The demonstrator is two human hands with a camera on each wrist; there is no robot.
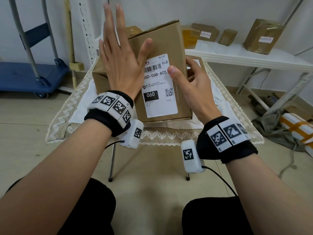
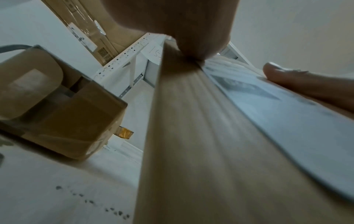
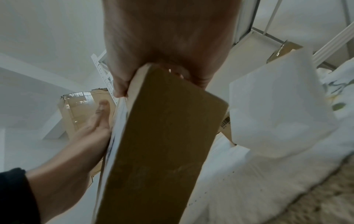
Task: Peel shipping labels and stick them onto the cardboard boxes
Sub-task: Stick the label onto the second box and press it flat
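Over a small table [image 1: 71, 131] draped in a white cloth with a zigzag lace edge, a person holds a brown cardboard box [image 1: 157, 43] tilted up on its near edge, its broad face turned toward the head camera. A white rectangular shipping label [image 1: 160, 89] lies flat on that face, printed with a barcode, the code "060-06B-A05", a black block reading "060" and a small QR square. The right hand [image 1: 191, 85] grips the box's right edge, thumb pressed on the label's right margin and fingers wrapped round the side; the right wrist view shows the same clasp on the plain corrugated side panel [image 3: 162, 136]. The left hand [image 1: 122, 63] is spread flat, fingers straight and splayed, palm against the left part of the face, its thumb resting just beside the label's upper left corner; it holds nothing. A second cardboard box [image 1: 100, 77] sits on the cloth behind and to the left, partly hidden. Behind, a white metal shelf [image 1: 237, 56] carries several tape-wrapped brown parcels [image 1: 264, 36], some with small white slips. A blue platform trolley [image 1: 32, 77] stands at left on the beige tiled floor. Both wrists wear black bands bearing white blocks with square black-and-white markers.
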